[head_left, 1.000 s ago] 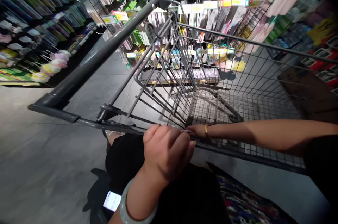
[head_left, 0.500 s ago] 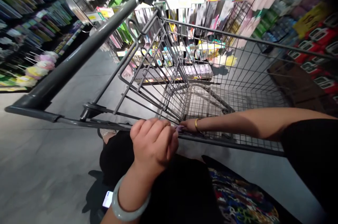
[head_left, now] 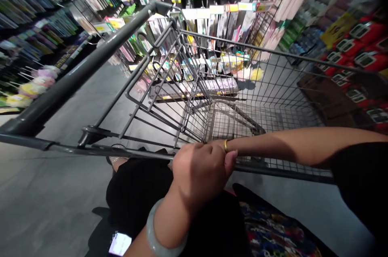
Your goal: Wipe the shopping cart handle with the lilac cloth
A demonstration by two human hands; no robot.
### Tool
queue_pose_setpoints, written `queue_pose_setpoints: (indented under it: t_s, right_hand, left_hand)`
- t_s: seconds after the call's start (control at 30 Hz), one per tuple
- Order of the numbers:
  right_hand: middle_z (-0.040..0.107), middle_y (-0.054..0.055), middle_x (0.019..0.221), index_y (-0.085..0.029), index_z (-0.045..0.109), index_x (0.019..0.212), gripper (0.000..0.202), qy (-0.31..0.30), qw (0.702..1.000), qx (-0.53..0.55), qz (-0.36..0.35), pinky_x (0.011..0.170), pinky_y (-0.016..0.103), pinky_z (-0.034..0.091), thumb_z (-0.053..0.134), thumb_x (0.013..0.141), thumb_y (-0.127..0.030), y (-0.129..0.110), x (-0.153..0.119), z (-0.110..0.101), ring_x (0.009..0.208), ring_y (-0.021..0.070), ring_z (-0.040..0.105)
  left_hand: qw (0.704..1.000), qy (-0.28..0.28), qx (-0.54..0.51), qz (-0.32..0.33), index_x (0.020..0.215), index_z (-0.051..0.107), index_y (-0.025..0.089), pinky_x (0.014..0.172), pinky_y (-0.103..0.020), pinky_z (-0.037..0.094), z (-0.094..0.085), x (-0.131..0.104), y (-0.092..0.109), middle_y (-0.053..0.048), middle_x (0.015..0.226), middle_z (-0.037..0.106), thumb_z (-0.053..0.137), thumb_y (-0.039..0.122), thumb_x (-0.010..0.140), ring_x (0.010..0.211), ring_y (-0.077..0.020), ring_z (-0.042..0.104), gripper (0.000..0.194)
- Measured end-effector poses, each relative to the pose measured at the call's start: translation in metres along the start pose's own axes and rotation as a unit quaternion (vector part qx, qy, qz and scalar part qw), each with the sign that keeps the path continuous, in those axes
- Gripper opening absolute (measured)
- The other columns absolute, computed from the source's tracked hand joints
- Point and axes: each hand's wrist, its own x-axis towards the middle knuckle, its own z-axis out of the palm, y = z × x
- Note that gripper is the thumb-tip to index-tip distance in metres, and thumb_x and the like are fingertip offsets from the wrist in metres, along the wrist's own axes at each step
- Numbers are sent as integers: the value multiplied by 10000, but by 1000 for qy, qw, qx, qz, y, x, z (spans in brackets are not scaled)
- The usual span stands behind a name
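My left hand, a pale green bangle on its wrist, is closed in a fist in front of the near side rail of a grey metal shopping cart. Whatever those fingers hold, if anything, is hidden. My right arm comes in from the right across the cart's side, with a thin gold bracelet at the wrist. Only a strip of my right hand shows at the rail; its fingers are covered by my left fist. The two hands overlap in view, and whether they touch I cannot tell. Wire mesh and the folded child-seat frame show inside the cart.
Ahead stands a rack of packaged goods with price tags. Red packages are stacked at the right, and fluffy pastel items hang at the left. A lit phone-like screen lies low left. A foot is beside the cart.
My left fist has moved right along the rail and now covers most of my right hand. The cart and rack have shifted slightly left and down in view.
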Motion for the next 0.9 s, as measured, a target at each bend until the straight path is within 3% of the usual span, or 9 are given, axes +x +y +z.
queue_pose_setpoints:
  t_s: [0.1,0.23,0.3,0.4,0.5,0.6,0.7,0.77,0.9]
  right_hand:
    - [661,31,862,-169,708,918,166,-41,997,-59,-31,752,323,500,682,866,-324,7,11,10,805,178,605]
    - [664,62,1011,-226,720,984,182,-36,991,-125,-40,809,323,471,735,803,-239,27,14,14,951,217,594]
    - [658,62,1083,-224,697,1023,171,-34,988,-152,-25,856,330,492,701,854,-244,45,13,-1,1003,202,599]
    - [633,67,1181,-182,648,1115,256,-7,984,-179,23,921,392,524,583,961,-376,76,19,-43,1042,187,610]
    - [608,113,1212,-135,620,1189,372,46,975,-201,80,925,426,504,586,944,-413,97,31,-76,1069,237,598]
    - [619,187,1160,-127,658,1144,320,53,970,-219,90,897,429,464,542,944,-348,92,32,-62,1066,282,578]
    - [660,136,1113,-229,709,1059,238,-10,975,-223,17,884,365,433,563,921,-356,78,16,-21,1025,245,573]
    - [680,95,1085,-285,726,1001,171,-50,972,-228,-31,883,320,416,635,878,-361,79,9,-7,1039,221,561]
    - [646,109,1186,-257,715,1065,229,-11,959,-283,-1,908,343,390,526,941,-295,108,27,-44,1100,235,527]
  left_hand:
    - [1000,2,4,17,582,573,204,497,-316,282,-1,0,-2,-9,503,554,456,361,981,457,-154,499,444]
    - [1000,1,0,16,591,556,215,517,-320,306,1,0,-4,2,506,545,463,320,965,456,-147,479,399]
    - [1000,9,1,1,576,524,227,525,-334,303,3,-2,-4,10,489,516,476,326,954,454,-155,463,394]
    - [1000,20,8,-22,552,466,238,535,-352,285,4,-3,-6,17,468,468,491,334,940,460,-169,444,401]
    - [999,16,8,-31,556,452,239,545,-360,277,4,-3,-8,20,474,465,485,322,936,466,-169,441,391]
    - [999,7,0,-37,561,449,240,549,-366,275,3,-1,-11,21,480,468,479,308,931,463,-167,439,378]
    - [999,2,-5,-38,564,452,242,548,-371,277,3,-1,-13,20,484,471,473,300,925,456,-169,436,366]
    - [999,1,-5,-43,565,451,241,549,-371,280,5,-1,-13,19,485,470,471,293,922,452,-167,433,361]
    - [999,3,-6,-51,562,441,236,545,-358,277,6,-1,-18,23,481,461,469,280,931,443,-153,414,373]
